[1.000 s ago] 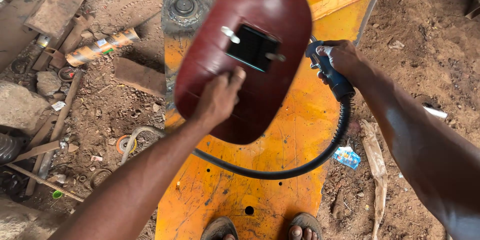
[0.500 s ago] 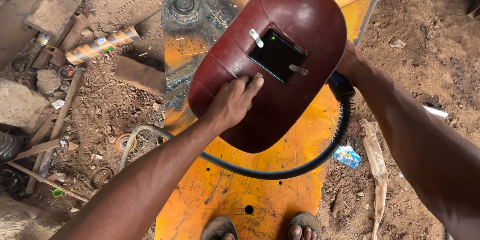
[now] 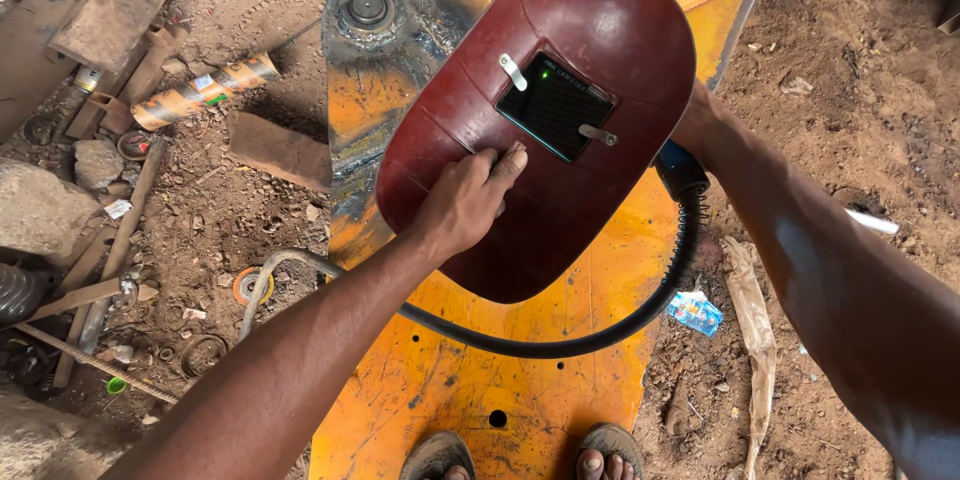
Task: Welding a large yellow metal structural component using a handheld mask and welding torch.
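My left hand [image 3: 468, 198] grips a dark red welding face shield [image 3: 600, 30] with a small dark viewing window [image 3: 553, 107], holding it up in front of me, fingers on its lower half. My right hand [image 3: 700, 120] is mostly hidden behind the shield's right edge and holds a blue-handled welding torch [image 3: 680, 172]. From the torch a black cable [image 3: 560, 345] loops down and to the left. Below lies a large orange steel plate [image 3: 440, 390] with a scorched grey top-left corner and a round fitting [image 3: 366, 8].
My sandalled feet [image 3: 520, 460] stand on the plate's near end. Dirt ground surrounds it. Scrap metal, a rusty block [image 3: 275, 148], a colourful cardboard tube [image 3: 205, 92], a grinding disc [image 3: 251, 285] and a stone [image 3: 35, 210] lie left. A blue wrapper [image 3: 693, 312] lies right.
The face shield has moved right and closer to the camera, now covering my right hand and most of the torch. My left hand moved with it.
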